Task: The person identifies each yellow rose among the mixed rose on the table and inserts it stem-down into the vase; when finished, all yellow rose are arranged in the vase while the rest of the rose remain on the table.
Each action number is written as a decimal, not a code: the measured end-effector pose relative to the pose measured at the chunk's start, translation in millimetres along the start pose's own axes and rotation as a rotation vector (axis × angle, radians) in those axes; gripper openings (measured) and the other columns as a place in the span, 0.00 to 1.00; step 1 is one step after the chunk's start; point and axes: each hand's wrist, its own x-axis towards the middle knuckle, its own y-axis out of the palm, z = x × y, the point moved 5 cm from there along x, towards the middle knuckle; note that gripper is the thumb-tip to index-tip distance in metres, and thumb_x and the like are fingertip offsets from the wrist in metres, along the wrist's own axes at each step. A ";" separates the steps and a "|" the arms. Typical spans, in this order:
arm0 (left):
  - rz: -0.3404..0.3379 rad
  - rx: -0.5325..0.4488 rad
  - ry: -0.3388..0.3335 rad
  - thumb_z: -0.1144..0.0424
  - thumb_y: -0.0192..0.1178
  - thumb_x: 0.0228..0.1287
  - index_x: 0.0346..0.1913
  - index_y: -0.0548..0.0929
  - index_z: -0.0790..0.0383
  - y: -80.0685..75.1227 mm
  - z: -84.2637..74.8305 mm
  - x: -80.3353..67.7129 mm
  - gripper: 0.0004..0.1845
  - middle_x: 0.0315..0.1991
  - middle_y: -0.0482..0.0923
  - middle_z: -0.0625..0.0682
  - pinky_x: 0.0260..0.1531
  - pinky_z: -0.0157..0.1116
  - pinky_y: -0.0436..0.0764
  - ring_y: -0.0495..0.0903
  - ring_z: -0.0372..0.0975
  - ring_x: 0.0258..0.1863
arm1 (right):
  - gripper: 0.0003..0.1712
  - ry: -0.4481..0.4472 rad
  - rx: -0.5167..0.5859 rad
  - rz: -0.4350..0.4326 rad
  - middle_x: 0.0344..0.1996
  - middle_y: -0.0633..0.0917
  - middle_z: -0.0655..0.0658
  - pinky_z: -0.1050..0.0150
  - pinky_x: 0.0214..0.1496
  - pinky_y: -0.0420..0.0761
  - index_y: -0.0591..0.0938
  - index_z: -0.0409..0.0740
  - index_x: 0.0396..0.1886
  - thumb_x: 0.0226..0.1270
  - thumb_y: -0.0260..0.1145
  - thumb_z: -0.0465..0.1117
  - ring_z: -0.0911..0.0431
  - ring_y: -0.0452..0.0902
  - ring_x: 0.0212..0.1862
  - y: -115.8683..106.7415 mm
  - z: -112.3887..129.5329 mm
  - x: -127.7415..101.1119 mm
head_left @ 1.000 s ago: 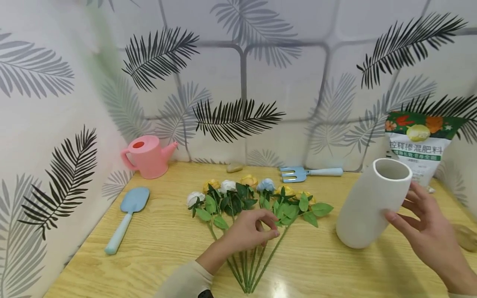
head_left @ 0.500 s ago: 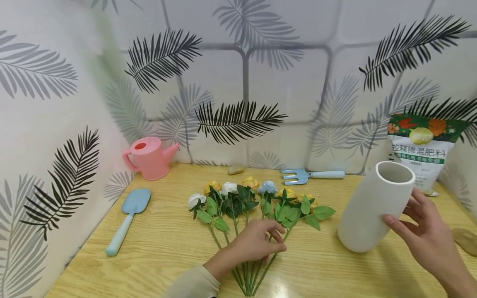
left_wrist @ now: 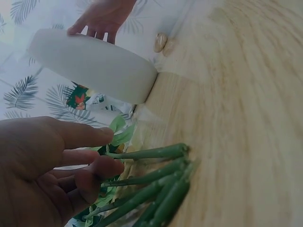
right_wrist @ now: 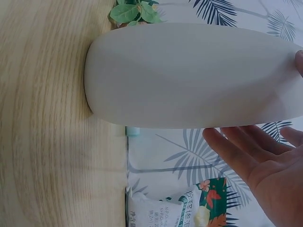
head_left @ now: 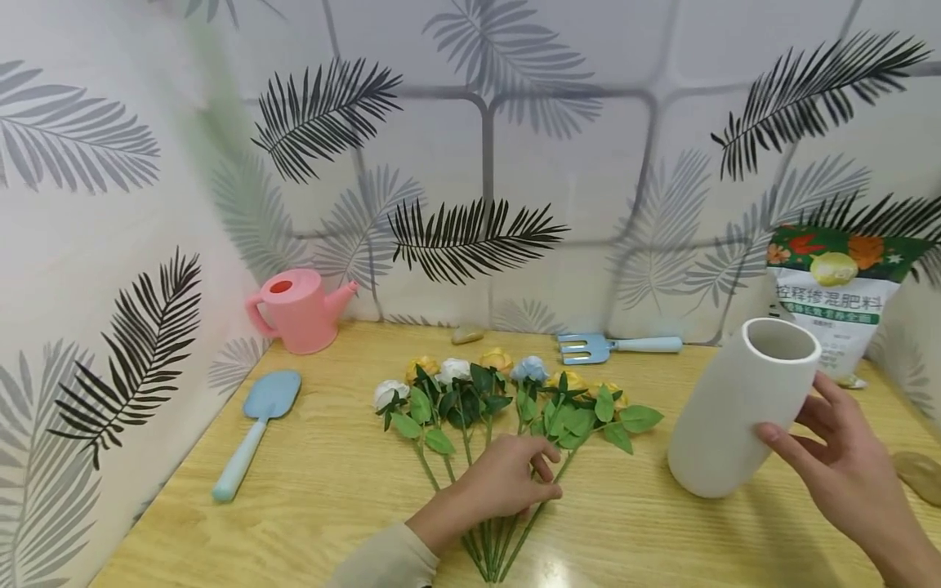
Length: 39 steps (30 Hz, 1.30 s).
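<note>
A white vase (head_left: 724, 425) stands on the wooden table. My right hand (head_left: 845, 457) grips it, the thumb on its near side and the other fingers on its far right side; in the right wrist view the vase (right_wrist: 180, 78) lies between thumb and fingers. Several artificial roses lie fanned out in the middle, with white, yellow and blue heads (head_left: 529, 369) at the back and green stems (head_left: 503, 547) gathered towards the front. Over the stems hovers my left hand (head_left: 507, 482), fingers loosely bent, thumb and forefinger apart. Whether it touches a stem, I cannot tell.
A blue trowel (head_left: 257, 433) and a pink watering can (head_left: 301, 310) are at the left. Along the back lie a small stone (head_left: 467, 335) and a blue hand fork (head_left: 617, 347). A fertiliser bag (head_left: 838, 302) stands behind the vase; another stone (head_left: 919, 476) lies far right.
My left hand has shifted slightly right and nearer to me over the stems. My right hand keeps its grip on the vase, which stays in place.
</note>
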 end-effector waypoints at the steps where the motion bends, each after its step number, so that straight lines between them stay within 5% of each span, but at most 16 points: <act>1: 0.005 0.002 -0.004 0.66 0.71 0.61 0.52 0.83 0.63 0.4 -0.2 0.4 0.17 0.33 0.87 0.49 0.19 0.29 0.80 0.79 0.39 0.12 | 0.47 0.001 -0.002 -0.002 0.54 0.70 0.73 0.88 0.42 0.74 0.55 0.58 0.81 0.69 0.67 0.33 0.79 0.70 0.50 -0.2 -0.2 0.3; 8: 0.031 0.068 -0.007 0.68 0.72 0.60 0.52 0.83 0.63 2.3 -1.1 1.4 0.17 0.28 0.85 0.46 0.25 0.27 0.81 0.78 0.36 0.11 | 0.46 0.018 -0.012 0.001 0.55 0.69 0.72 0.88 0.41 0.74 0.55 0.59 0.81 0.70 0.67 0.35 0.80 0.69 0.50 0.7 -2.1 1.7; 12: 0.033 0.147 0.000 0.67 0.71 0.61 0.52 0.84 0.61 3.3 -2.3 1.1 0.16 0.25 0.84 0.42 0.58 0.36 0.80 0.77 0.32 0.11 | 0.46 0.013 -0.012 0.001 0.55 0.69 0.73 0.88 0.41 0.74 0.56 0.58 0.81 0.70 0.68 0.35 0.80 0.69 0.50 1.0 -1.9 1.2; 14: 0.028 0.170 0.008 0.67 0.71 0.62 0.52 0.84 0.61 4.3 -3.0 0.7 0.15 0.24 0.84 0.42 0.60 0.36 0.79 0.77 0.30 0.12 | 0.46 0.008 -0.012 0.001 0.54 0.69 0.73 0.88 0.41 0.75 0.56 0.58 0.81 0.70 0.68 0.34 0.80 0.69 0.50 0.9 -1.6 0.8; 19: -0.003 0.155 0.025 0.72 0.69 0.60 0.50 0.84 0.64 6.0 -4.1 -0.1 0.15 0.24 0.83 0.45 0.33 0.26 0.80 0.77 0.30 0.15 | 0.46 0.002 -0.008 0.005 0.55 0.69 0.73 0.87 0.41 0.75 0.56 0.58 0.80 0.70 0.67 0.34 0.80 0.69 0.50 0.3 -1.6 0.7; 30: -0.087 0.048 -0.026 0.76 0.66 0.56 0.51 0.84 0.64 4.2 -3.9 -0.6 0.18 0.24 0.81 0.45 0.26 0.30 0.75 0.75 0.32 0.20 | 0.46 -0.016 0.000 0.017 0.56 0.69 0.72 0.87 0.41 0.76 0.55 0.57 0.81 0.70 0.67 0.33 0.79 0.69 0.51 0.9 -0.9 1.1; 39: -0.077 -0.005 -0.049 0.75 0.65 0.59 0.52 0.83 0.61 2.2 -12.3 -0.6 0.17 0.24 0.79 0.44 0.24 0.29 0.73 0.75 0.34 0.19 | 0.46 -0.024 0.007 0.022 0.56 0.69 0.72 0.86 0.42 0.76 0.55 0.57 0.81 0.70 0.67 0.33 0.79 0.70 0.51 0.0 -0.6 -0.1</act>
